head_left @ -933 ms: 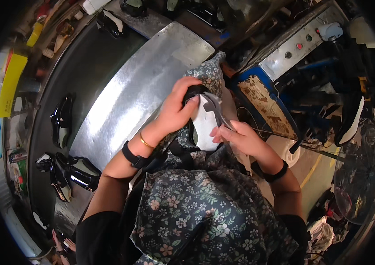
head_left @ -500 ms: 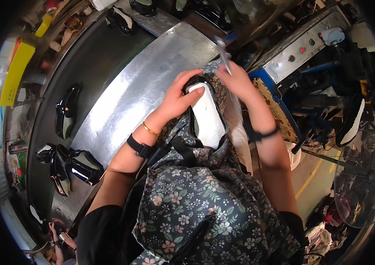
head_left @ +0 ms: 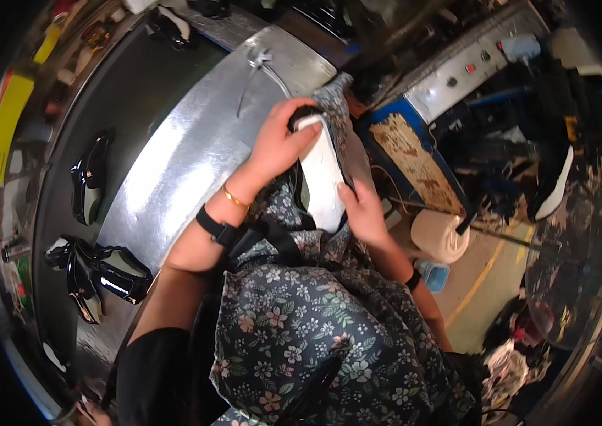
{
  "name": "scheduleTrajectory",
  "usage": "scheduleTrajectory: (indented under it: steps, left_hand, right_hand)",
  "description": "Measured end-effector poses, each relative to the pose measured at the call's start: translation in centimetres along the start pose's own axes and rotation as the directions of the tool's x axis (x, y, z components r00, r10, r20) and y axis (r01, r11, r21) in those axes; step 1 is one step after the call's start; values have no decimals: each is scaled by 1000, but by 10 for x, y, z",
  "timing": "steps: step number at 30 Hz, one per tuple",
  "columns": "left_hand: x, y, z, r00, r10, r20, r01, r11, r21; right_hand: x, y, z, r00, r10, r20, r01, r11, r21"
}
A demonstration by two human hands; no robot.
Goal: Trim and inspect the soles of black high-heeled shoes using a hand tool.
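Observation:
A black shoe with a white underside [head_left: 321, 170] rests bottom up against the floral apron [head_left: 315, 334] at my lap. At its far end my left hand [head_left: 283, 142] grips it, thumb on the white underside and fingers round the edge. My right hand [head_left: 365, 213] closes on the shoe's near right side, its thumb at the rim and the other fingers largely hidden. Beyond my left hand, a pair of metal pincers [head_left: 260, 60] lies on the shiny metal tabletop [head_left: 180, 156], its two handles spread apart.
Glossy black shoes [head_left: 91, 177] stand on the dark belt [head_left: 52, 199] at left, several more nearer. At right is a machine with a button panel [head_left: 471, 71] and blue frame. A fan [head_left: 570, 284], a beige container [head_left: 440, 236] and a blue tub [head_left: 432, 275] are on the right.
My right hand has let go of the metal pincers, now on the tabletop, and come down to the shoe's right side. My left hand keeps its hold. The view has shifted slightly.

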State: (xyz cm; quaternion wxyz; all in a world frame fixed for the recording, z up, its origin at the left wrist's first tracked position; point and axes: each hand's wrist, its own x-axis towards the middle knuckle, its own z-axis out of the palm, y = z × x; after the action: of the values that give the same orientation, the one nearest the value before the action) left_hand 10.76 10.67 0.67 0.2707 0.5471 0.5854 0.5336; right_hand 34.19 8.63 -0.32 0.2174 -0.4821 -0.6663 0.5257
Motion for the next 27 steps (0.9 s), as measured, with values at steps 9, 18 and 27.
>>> scheduleTrajectory:
  steps: [9,18,27]
  left_hand:
    - [-5,1,-1,880,-380,284,474,699,-536]
    - [-13,-3,-3,897,-355,264,441,748,-496]
    - [7,2,2,870,-328,369,465,796,-388]
  right_hand:
    - [41,26,-49,918,175,356,-372,690,621]
    - [57,-13,1,922,223,316,-235,972,0]
    - [69,-24,-20,967,-149,206,235,834,-499]
